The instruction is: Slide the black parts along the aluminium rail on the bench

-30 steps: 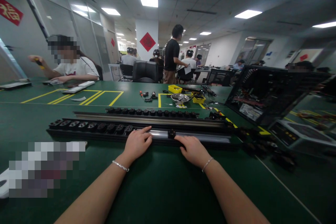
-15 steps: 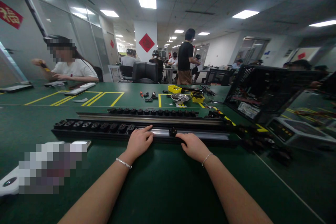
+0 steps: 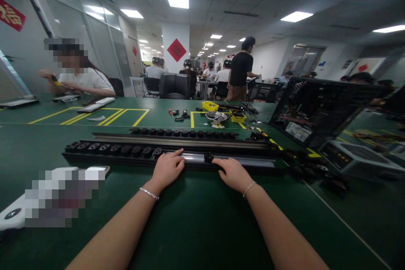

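Note:
A long black power strip housing (image 3: 104, 161) lies across the table in front of me. Black socket modules (image 3: 115, 150) fill its left part in a row; a bare shiny channel (image 3: 193, 157) shows to their right. My left hand (image 3: 167, 169) rests on the housing beside the last module of the row, index finger stretched out and thumb apart. One separate socket module (image 3: 208, 157) sits in the channel. My right hand (image 3: 232, 173) touches this module's right side with an extended fingertip, thumb apart below. The other fingers of both hands are partly hidden.
Behind lies a second strip with socket modules (image 3: 185, 133). Farther back are a metal bowl (image 3: 216, 116) and yellow bins (image 3: 210, 106). An open computer case (image 3: 319, 109) and a power supply box (image 3: 360, 162) stand right. A white device (image 3: 14, 211) lies left. A co-worker sits far left.
My hands and the separate socket module have hardly moved. In the background, a standing person in a black shirt has moved to the right.

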